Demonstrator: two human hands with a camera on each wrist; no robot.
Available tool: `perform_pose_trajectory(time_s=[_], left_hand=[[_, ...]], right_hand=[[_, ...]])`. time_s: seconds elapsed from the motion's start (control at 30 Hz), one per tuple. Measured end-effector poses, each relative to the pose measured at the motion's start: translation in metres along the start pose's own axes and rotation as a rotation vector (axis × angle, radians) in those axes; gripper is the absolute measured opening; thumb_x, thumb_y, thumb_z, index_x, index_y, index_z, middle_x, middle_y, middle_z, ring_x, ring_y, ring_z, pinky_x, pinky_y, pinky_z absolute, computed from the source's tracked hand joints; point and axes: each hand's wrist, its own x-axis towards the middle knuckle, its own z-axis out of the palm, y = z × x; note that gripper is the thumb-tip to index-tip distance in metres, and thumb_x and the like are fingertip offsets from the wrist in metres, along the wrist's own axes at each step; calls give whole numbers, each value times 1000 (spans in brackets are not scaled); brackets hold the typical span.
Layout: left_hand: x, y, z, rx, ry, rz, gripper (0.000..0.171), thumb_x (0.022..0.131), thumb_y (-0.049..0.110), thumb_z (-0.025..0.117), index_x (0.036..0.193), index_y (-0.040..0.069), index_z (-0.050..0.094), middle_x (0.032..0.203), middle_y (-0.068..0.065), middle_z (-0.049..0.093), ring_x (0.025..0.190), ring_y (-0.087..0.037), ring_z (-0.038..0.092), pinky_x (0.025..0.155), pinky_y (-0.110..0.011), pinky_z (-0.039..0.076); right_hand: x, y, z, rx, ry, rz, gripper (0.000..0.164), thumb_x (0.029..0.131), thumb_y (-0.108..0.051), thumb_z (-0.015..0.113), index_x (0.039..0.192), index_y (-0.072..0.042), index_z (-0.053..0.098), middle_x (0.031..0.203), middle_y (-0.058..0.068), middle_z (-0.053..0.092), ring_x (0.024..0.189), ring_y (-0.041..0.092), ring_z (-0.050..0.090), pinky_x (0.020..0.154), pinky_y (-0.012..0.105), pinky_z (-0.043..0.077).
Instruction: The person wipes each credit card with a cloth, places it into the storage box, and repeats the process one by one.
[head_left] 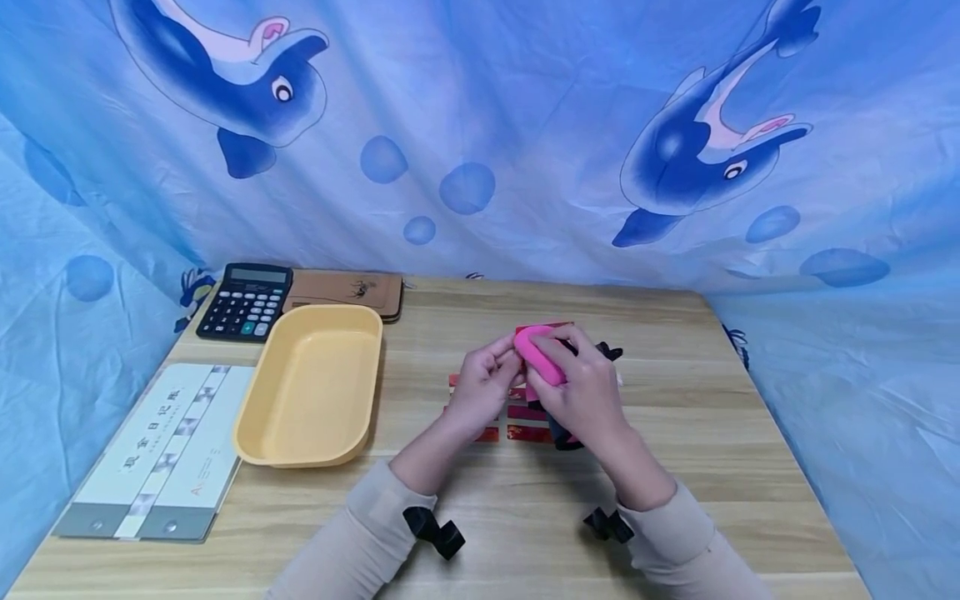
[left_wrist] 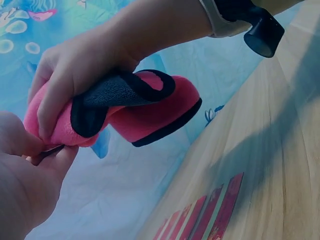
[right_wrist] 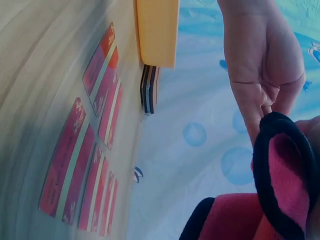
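Observation:
A pink plush item (left_wrist: 155, 117) with dark navy trim is held in the air by both hands. Its rounded pink end (head_left: 542, 357) is uppermost in the head view. In the left wrist view, a dark-edged flap (left_wrist: 112, 95) folds over it. My right hand (head_left: 588, 387) curls round the item, fingers pressed into the pink fabric. From the other side, my left hand (head_left: 486, 379) pinches its edge between thumb and fingers. In the right wrist view, a navy-rimmed opening (right_wrist: 290, 175) faces the camera. The pinched spot is mostly hidden by the fingers.
Several red-striped cards (right_wrist: 67, 165) lie in rows on the wooden table (head_left: 480, 492) under the hands. Left of them stands a yellow tray (head_left: 371, 392). A calculator (head_left: 247, 304), a brown zipped case (head_left: 345, 292) and a white ledger (head_left: 172, 442) lie around it.

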Motion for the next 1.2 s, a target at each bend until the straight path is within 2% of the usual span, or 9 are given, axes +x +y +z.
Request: perform_pose_trajectory(time_s=[0.1,0.33,0.6,0.67,0.73,0.83,0.97,1.07,1.2], left_hand=[[0,3,-4,-14,-1,-7,44,108,7,48,150,-3,43,137,-19,61,117,-30,66,98,-39,56],[-2,9,-14,-39,-2,4,43,107,7,49,148,-5,44,133,-24,62,109,-36,69,98,-39,56],[4,2,-9,12,-79,29,43,108,5,46,149,-4,43,136,-23,60,114,-28,68,98,-35,56],[5,0,-7,49,-91,45,42,108,5,44,150,-1,45,120,-20,70,90,-17,73,83,-24,62],[5,-2,-7,73,-99,63,41,108,3,41,148,0,48,106,-17,72,68,-14,64,66,-22,60],[4,-2,-9,115,-80,67,41,107,3,41,146,3,52,95,-14,71,50,-11,43,45,-20,43],[2,2,-12,78,-16,18,40,106,1,45,145,-2,50,120,-19,70,76,-16,71,65,-21,61],[1,4,-14,35,36,-27,39,105,-1,48,143,-5,50,127,-22,67,100,-28,73,89,-38,61],[-2,6,-18,38,95,-65,39,105,2,51,143,-5,50,129,-21,66,97,-32,74,92,-39,59]], right_hand=[[2,4,-4,-49,33,22,24,80,-10,76,101,1,77,100,20,68,65,29,64,45,38,54],[0,22,-14,-74,94,170,33,79,-12,81,109,0,77,98,19,69,73,34,66,52,45,57],[3,5,-3,-88,44,103,30,80,-14,77,107,-1,77,102,20,68,70,33,67,51,43,59],[6,-2,0,-56,40,81,28,80,-13,78,106,-1,78,102,20,68,73,32,68,52,43,59],[8,-9,3,-29,36,61,27,80,-13,78,104,-1,78,101,19,68,73,31,69,51,42,59],[9,-14,6,-10,45,47,24,80,-12,77,102,-2,78,100,18,69,72,30,69,49,40,58],[7,-10,4,-39,63,63,24,79,-10,77,101,-2,78,101,19,69,70,31,69,50,42,59],[5,-4,0,-67,66,98,25,79,-11,79,102,-2,78,102,19,69,73,33,69,55,45,61],[1,4,-4,-88,57,149,30,79,-15,82,106,-2,78,103,19,70,76,33,68,57,45,61]])
